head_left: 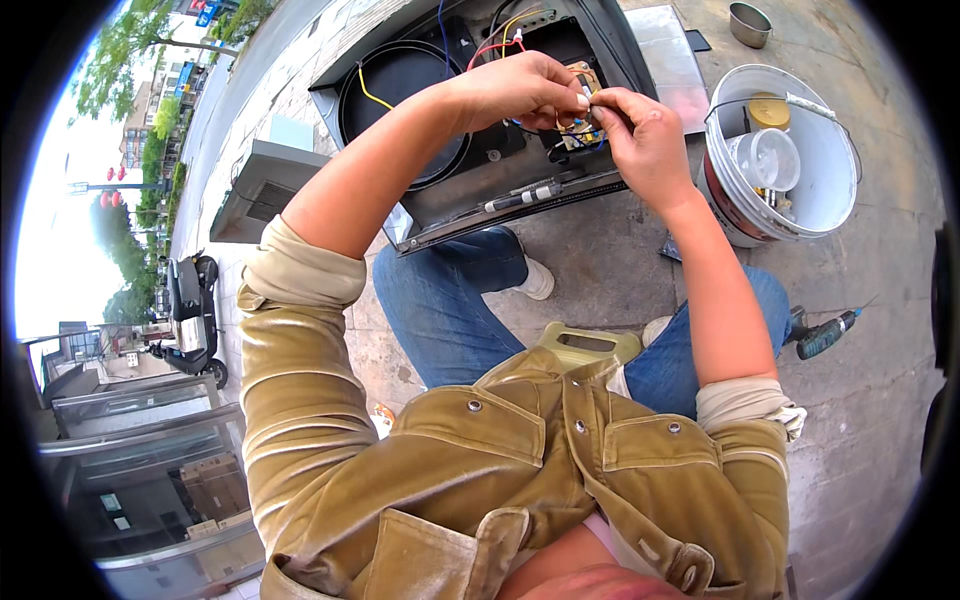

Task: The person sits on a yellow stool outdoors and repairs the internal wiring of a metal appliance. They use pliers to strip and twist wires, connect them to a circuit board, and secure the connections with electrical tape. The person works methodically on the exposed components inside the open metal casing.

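My left hand (520,92) and right hand (645,140) meet over an opened metal appliance casing (425,222). Their thumbs and fingers are pinched together on something small; a whitish bit shows at the fingertips, but its kind is hidden. Just beneath them sits a tan circuit board (578,140), partly covered by my fingers. Red wires (488,45) rise behind my left hand, and a yellow wire (373,88) stands loose by a large black ring (345,105) inside the casing. A slim grey-and-black tool (523,197) lies along the casing's near side.
At right stands a white bucket (716,172) holding plastic tubs, with a metal bowl (750,25) beyond it. A cordless drill (828,337) lies on the paving by my right knee. A yellowish stool (590,347) is under me. Left of the casing is a grey metal box (268,190).
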Tool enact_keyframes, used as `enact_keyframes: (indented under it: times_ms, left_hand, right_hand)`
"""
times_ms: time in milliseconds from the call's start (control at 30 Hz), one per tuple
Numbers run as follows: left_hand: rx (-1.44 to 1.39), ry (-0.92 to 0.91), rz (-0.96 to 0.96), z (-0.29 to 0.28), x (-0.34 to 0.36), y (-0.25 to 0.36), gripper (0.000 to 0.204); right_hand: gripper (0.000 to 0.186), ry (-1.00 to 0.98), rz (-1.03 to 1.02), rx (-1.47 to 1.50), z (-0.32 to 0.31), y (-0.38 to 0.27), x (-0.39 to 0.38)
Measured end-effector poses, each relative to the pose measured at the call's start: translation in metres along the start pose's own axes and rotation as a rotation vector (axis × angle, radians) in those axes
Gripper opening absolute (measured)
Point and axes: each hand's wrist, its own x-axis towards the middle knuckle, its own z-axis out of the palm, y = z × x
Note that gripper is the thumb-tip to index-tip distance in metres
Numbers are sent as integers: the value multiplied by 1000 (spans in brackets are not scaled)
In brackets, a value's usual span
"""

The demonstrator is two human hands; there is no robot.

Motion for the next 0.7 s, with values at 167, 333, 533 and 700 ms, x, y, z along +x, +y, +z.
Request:
enact_keyframes:
  times_ms: [167, 333, 533, 700]
  left_hand:
    - [1282, 493, 930, -5, -14, 3, 31]
    - [1541, 404, 1238, -6, -8, 7, 26]
    - [831, 380, 621, 14, -1, -7, 9]
    - [-311, 61, -52, 5, -2, -8, 17]
  right_hand:
    - [15, -51, 246, 313, 0, 6, 4]
    - [14, -131, 293, 422, -3, 7, 6]
    - [13, -4, 100, 185, 1, 6, 2]
    - [15, 46, -53, -55, 1, -4, 1]
